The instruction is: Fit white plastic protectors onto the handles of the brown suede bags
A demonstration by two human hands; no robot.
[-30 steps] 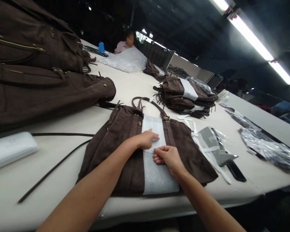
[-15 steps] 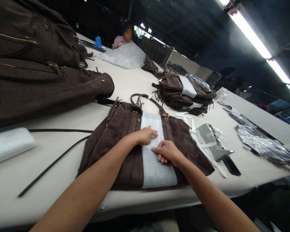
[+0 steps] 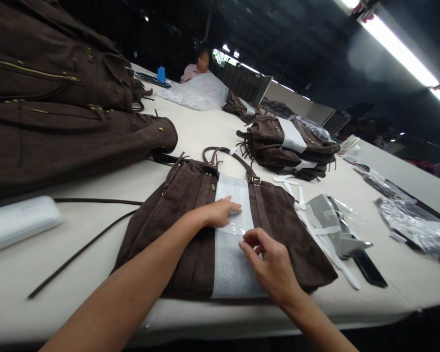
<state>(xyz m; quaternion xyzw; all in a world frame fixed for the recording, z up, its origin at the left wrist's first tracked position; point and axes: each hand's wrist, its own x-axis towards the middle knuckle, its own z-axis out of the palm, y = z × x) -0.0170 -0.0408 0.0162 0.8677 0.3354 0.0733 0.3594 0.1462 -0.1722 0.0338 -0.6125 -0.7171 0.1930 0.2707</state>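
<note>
Work table [image 3: 205, 127]: a long, cream-covered surface, its near edge crossing the lower part of the view.
Left-hand pile [image 3: 58, 132]: big dark brown bags with brass-coloured zips, heaped along the table's left side.
Front bag [image 3: 278, 210]: one dark brown suede-look bag, lying flat at the near edge directly before the person, its looped handles pointing away.
Banded stack [image 3: 264, 154]: more brown bags with pale wraps, lying beyond the front bag and to its right.
White band [image 3: 234, 264]: a pale, foam-like strip running down the middle of the front bag, from near the handles to the bottom edge.
Right hand [image 3: 269, 264]: over the band's lower half, thumb and forefinger curved into a loop with the tips almost meeting, right beside the clear tape; whether they grip its edge cannot be told.
Left hand [image 3: 222, 212]: resting on the band's upper half, digits partly spread, one stretched out to the right; nothing is seen in its grasp.
Clear tape [image 3: 238, 228]: a small shiny piece on the band between the two hands.
Brass buckle [image 3: 255, 180]: on a handle strap, just right of the band's top.
</note>
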